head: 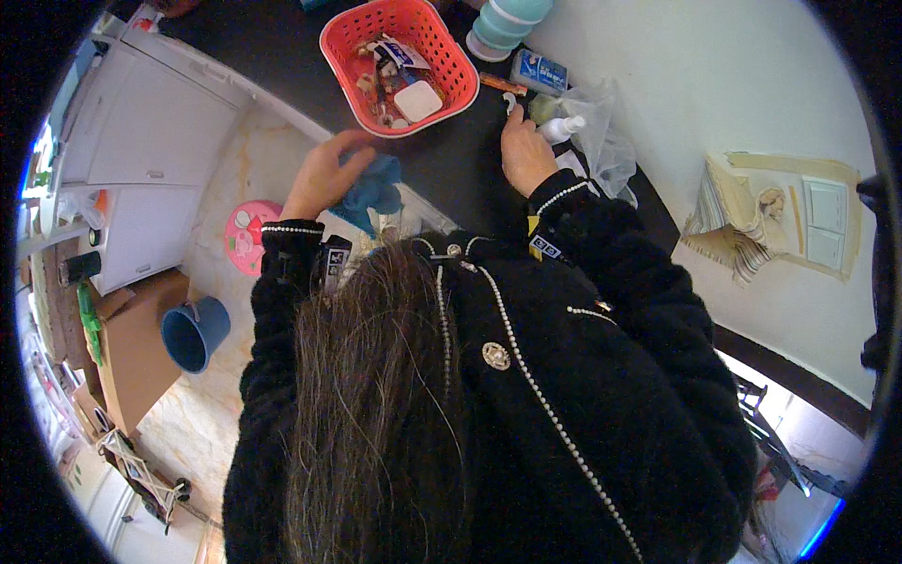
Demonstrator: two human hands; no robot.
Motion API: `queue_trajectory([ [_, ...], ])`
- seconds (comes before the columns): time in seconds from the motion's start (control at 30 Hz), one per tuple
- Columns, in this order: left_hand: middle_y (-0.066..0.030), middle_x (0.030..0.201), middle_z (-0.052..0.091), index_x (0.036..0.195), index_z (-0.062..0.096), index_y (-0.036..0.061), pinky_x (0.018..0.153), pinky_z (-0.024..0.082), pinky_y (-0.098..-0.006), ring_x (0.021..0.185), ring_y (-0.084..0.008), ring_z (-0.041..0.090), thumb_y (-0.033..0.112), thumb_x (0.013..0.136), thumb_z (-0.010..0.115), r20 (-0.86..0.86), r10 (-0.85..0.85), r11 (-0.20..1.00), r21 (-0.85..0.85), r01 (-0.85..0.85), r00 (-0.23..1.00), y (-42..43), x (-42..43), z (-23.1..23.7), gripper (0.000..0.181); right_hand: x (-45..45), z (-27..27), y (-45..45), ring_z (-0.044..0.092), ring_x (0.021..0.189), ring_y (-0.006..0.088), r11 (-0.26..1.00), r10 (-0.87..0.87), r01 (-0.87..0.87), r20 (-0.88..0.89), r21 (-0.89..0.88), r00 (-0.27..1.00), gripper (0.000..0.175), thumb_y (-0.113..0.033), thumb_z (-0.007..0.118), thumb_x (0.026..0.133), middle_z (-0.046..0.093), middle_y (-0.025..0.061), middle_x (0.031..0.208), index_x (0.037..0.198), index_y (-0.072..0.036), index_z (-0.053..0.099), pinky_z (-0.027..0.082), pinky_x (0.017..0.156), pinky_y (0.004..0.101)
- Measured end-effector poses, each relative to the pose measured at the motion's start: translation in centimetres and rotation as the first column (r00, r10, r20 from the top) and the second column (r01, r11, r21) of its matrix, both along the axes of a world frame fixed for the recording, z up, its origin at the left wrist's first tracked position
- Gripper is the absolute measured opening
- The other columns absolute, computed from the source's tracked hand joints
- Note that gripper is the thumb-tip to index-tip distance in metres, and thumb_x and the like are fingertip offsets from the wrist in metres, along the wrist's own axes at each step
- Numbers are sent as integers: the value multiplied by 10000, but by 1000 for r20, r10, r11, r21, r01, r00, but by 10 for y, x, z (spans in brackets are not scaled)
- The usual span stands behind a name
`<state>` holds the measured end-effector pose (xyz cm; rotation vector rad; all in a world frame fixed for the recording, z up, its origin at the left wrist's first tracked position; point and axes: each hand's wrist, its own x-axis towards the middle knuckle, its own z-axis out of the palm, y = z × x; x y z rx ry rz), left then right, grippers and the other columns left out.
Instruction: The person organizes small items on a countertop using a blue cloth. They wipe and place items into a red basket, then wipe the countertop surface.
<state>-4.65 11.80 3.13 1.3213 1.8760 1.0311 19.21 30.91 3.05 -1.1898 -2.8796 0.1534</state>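
Note:
My left hand (328,173) holds a blue cloth (373,190) at the near edge of the black countertop (451,169). Just beyond it stands a red perforated plastic basket (471,88) with small odds and ends and a white square item (418,101) inside. With its fingertips, my right hand (526,151) touches or grips a small white object (509,103) over the counter; its kind is unclear. Close to the right hand are a white spray bottle (561,130), a clear plastic bag (606,141), an orange stick-like packet (502,84) and a blue-and-white box (539,72).
Stacked turquoise containers (507,25) stand against the wall at the back. On the floor to the left are a pink round stool (246,236), a blue bucket (196,333) and a cardboard box (141,352). White cabinets (148,113) line the far left.

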Motion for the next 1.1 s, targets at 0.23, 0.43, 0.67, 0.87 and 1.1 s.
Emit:
queue_trajectory([
  [0.23, -174, 1015, 670, 1104, 616, 27, 831, 484, -378, 946, -328, 638, 268, 866, 601, -41, -24, 1000, -5, 24, 999, 5, -2, -4, 339, -7, 8, 0, 631, 758, 426, 991, 69, -77, -75, -109, 995, 292, -97, 632, 722, 624, 289, 804, 928, 81, 527, 520, 672, 482],
  [0.43, -183, 1004, 667, 1097, 624, 34, 823, 482, -386, 932, -332, 637, 274, 861, 603, -16, -13, 1000, -4, 12, 1000, 8, -3, 1, 337, -1, 15, 8, 634, 750, 426, 968, -27, 47, 87, -246, 996, 312, -234, 684, 657, 638, 271, 782, 734, 65, 636, 511, 711, 488],
  [0.67, -183, 959, 670, 1071, 633, 29, 814, 483, -385, 903, -331, 637, 266, 863, 594, -15, -16, 1000, 22, 16, 1000, 8, -5, 2, 317, 2, 27, 7, 633, 749, 434, 925, -23, 95, 196, -368, 980, 347, -299, 642, 674, 633, 274, 748, 715, 45, 659, 509, 731, 493],
  [0.87, -167, 1020, 673, 1137, 614, 33, 848, 480, -370, 946, -287, 647, 245, 888, 587, -1, -25, 999, 47, 25, 1000, 5, -8, 2, 328, 22, 112, 7, 629, 624, 353, 858, -136, 71, -91, -509, 987, 342, -341, 627, 710, 631, 201, 672, 712, 1, 640, 492, 608, 449],
  [1.1, -195, 1004, 660, 1133, 606, 46, 823, 479, -399, 932, -337, 633, 268, 882, 574, 32, -81, 991, 111, 77, 996, 12, -1, 0, 337, -86, 128, 14, 602, 571, 325, 891, 402, -424, -154, -162, 903, 328, -306, 608, 697, 612, 177, 628, 693, 22, 619, 477, 581, 436],
])
